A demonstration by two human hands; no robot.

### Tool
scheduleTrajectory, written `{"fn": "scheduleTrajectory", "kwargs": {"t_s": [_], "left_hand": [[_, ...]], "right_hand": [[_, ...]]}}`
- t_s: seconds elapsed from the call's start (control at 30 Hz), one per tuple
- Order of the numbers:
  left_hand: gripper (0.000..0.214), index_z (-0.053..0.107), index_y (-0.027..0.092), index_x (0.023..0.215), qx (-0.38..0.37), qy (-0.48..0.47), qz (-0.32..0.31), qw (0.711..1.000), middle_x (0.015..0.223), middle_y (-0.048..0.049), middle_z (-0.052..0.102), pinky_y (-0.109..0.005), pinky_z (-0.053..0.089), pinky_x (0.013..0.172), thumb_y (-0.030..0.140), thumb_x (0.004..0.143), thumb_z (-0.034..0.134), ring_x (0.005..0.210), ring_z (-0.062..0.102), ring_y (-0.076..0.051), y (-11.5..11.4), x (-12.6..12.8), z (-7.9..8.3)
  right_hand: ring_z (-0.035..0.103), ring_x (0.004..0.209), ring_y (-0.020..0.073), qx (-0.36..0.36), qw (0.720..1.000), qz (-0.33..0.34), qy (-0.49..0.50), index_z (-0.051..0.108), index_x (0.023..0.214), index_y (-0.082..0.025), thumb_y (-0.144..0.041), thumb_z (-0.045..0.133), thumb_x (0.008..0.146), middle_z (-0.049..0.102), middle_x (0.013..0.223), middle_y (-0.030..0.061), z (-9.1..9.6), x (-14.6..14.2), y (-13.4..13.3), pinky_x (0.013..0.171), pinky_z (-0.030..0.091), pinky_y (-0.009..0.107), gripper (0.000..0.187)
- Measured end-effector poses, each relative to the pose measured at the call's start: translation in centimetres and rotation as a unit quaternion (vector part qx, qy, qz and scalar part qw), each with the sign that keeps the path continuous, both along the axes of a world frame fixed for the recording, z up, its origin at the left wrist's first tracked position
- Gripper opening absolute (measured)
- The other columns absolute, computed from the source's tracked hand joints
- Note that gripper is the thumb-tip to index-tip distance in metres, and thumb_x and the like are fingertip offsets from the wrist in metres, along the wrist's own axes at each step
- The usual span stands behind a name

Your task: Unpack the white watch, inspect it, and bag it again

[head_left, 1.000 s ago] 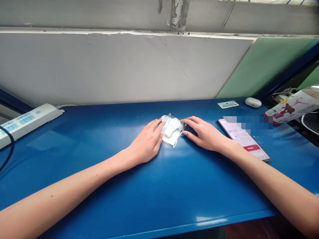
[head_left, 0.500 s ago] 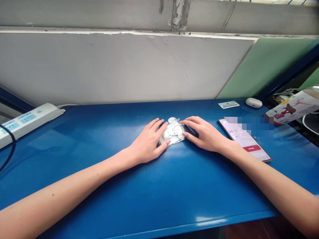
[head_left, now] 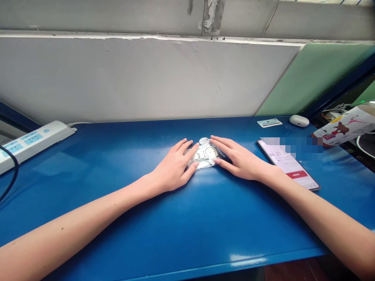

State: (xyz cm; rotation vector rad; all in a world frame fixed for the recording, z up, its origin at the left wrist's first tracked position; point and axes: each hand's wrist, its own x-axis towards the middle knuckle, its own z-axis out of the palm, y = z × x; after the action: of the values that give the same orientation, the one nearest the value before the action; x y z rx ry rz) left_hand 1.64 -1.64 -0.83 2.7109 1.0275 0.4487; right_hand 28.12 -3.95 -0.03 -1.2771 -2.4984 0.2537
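A silver watch point(head_left: 209, 152) lies in clear, shiny plastic wrapping on the blue table, with its round white dial facing up. A small round silvery disc point(head_left: 204, 141) sits at the packet's far edge. My left hand point(head_left: 177, 164) has its thumb and fingers around the left end of the packet, covering part of it. From the other side, my right hand point(head_left: 236, 156) reaches in with straight, parted fingers. Its thumb touches the packet's right edge, and its fingertips are beside the disc.
Right of my hand lies a phone point(head_left: 290, 166) with a timer on screen. Behind it are a card point(head_left: 269, 123) and a white earbud case point(head_left: 299, 120). A printed paper bag point(head_left: 345, 125) leans at far right. A power strip point(head_left: 38, 142) lies at left; a wall rises behind.
My right fingertips have moved slightly away from me and left, toward the disc. The disc shows more fully and has shifted a little right. My left hand stays almost still.
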Motion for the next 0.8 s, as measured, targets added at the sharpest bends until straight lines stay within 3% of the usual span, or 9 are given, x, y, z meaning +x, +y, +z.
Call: {"fn": "scheduleTrajectory", "kwargs": {"t_s": [0.13, 0.3, 0.53, 0.8], "left_hand": [[0.058, 0.040, 0.008, 0.150, -0.009, 0.005, 0.007, 1.000, 0.156, -0.0221, 0.038, -0.057, 0.029, 0.119, 0.041, 0.102, 0.040, 0.150, 0.026, -0.037, -0.05, 0.05, 0.05], [0.069, 0.042, 0.007, 0.148, -0.020, -0.004, 0.024, 1.000, 0.157, -0.0231, 0.036, -0.056, 0.029, 0.120, 0.054, 0.098, 0.048, 0.150, 0.024, -0.038, 0.00, 0.00, -0.06], [0.071, 0.046, 0.009, 0.144, -0.013, -0.013, 0.034, 0.999, 0.154, -0.0230, 0.041, -0.058, 0.031, 0.119, 0.057, 0.093, 0.056, 0.149, 0.027, -0.039, 0.05, 0.04, -0.06], [0.077, 0.046, 0.000, 0.143, 0.006, 0.018, 0.061, 0.998, 0.153, -0.0261, 0.042, -0.054, 0.032, 0.119, 0.058, 0.093, 0.055, 0.147, 0.031, -0.040, -0.07, 0.16, 0.07]], "right_hand": [[0.038, 0.146, 0.0317, -0.010, 1.000, 0.009, -0.005, 0.038, 0.152, -0.014, -0.048, 0.043, 0.102, 0.042, 0.157, 0.0187, 0.12, 0.09, 0.11, 0.117, 0.037, 0.053, 0.061], [0.045, 0.141, 0.0326, -0.019, 1.000, 0.003, 0.015, 0.046, 0.147, -0.017, -0.050, 0.046, 0.100, 0.052, 0.149, 0.0175, 0.33, 0.12, 0.25, 0.114, 0.041, 0.054, 0.058], [0.048, 0.138, 0.0349, -0.035, 0.999, -0.005, 0.032, 0.046, 0.147, -0.019, -0.055, 0.052, 0.096, 0.055, 0.147, 0.0180, 0.34, 0.29, 0.33, 0.111, 0.043, 0.057, 0.063], [0.048, 0.138, 0.0340, -0.054, 0.998, -0.019, 0.029, 0.047, 0.146, -0.017, -0.061, 0.056, 0.092, 0.053, 0.147, 0.0183, 0.36, 0.59, 0.46, 0.112, 0.043, 0.053, 0.070]]}}
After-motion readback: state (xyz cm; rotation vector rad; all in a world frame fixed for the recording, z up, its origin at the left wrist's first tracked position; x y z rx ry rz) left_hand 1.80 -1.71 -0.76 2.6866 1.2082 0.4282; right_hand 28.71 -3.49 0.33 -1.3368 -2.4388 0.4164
